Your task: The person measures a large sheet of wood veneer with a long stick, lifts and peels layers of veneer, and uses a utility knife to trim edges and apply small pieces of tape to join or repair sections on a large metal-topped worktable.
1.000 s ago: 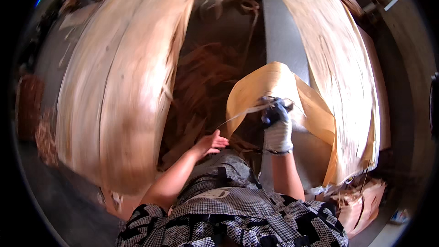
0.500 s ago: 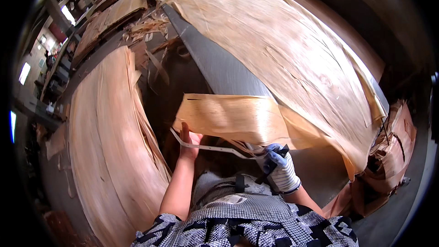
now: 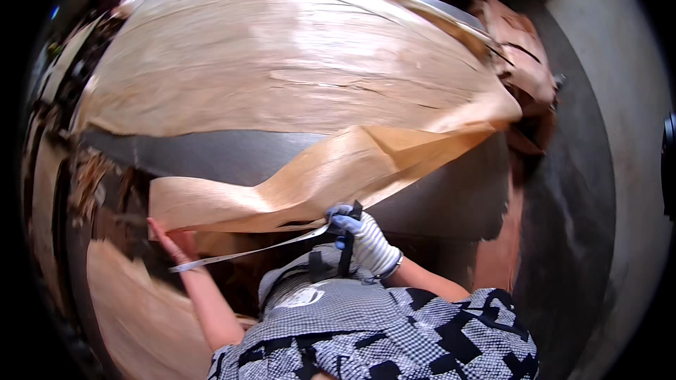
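A thin tan wood veneer sheet (image 3: 310,172) stretches, rippled and folded, in front of me. My left hand (image 3: 179,243), bare, holds its near left end, with some fingers hidden by the sheet. My right hand (image 3: 366,243), in a striped glove with blue fingertips, is closed around a black bar-shaped tool (image 3: 346,257) whose exact kind I cannot make out. A narrow white strip (image 3: 260,250) runs from the right hand across to the left wrist. Beneath the sheet lies a dark grey flat tabletop (image 3: 211,155).
A broad veneer layer (image 3: 296,63) covers the far part of the tabletop. Another veneer stack (image 3: 134,302) stands at my lower left. Reddish crumpled veneer (image 3: 517,49) piles up at the far right corner. Loose scraps (image 3: 91,176) lie at the left.
My view has turned to the right. The left hand has moved farther from the right one, drawing the veneer sheet's end out to the left; the right hand still grips the black tool.
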A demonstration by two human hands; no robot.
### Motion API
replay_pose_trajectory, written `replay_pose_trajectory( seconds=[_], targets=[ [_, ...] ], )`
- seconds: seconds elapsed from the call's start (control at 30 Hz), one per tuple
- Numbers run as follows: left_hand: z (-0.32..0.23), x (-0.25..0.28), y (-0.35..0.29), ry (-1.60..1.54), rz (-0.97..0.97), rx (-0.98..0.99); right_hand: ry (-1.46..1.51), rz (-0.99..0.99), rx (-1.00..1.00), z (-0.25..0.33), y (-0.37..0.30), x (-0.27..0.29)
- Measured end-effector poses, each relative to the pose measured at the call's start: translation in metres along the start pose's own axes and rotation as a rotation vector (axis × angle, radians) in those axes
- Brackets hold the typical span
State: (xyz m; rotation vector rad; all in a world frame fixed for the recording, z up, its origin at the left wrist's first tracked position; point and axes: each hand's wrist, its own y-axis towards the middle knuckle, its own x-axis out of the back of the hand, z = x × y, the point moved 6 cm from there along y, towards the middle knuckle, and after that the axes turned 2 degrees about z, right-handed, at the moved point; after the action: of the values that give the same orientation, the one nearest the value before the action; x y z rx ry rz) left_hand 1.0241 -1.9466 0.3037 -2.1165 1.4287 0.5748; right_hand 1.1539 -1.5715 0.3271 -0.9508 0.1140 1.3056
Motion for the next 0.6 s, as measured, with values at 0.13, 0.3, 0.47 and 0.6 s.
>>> replay_pose_trajectory(
  seconds=[0.13,0.3,0.47,0.6],
  targets=[
    [0.002,-0.045,0.060,0.148,0.102,-0.015,0.090,-0.084,0.102,0.003,0.001,0.014],
    [-0.009,-0.046,0.159,0.403,0.350,-0.220,0.198,-0.256,0.215,-0.021,0.042,0.006],
    [0.058,-0.063,0.176,0.259,0.275,0.174,0.305,-0.285,0.152,-0.029,0.067,0.053],
    [0.105,-0.004,0.190,0.192,0.080,0.347,0.120,-0.179,0.153,-0.046,0.062,0.038]
  ],
)
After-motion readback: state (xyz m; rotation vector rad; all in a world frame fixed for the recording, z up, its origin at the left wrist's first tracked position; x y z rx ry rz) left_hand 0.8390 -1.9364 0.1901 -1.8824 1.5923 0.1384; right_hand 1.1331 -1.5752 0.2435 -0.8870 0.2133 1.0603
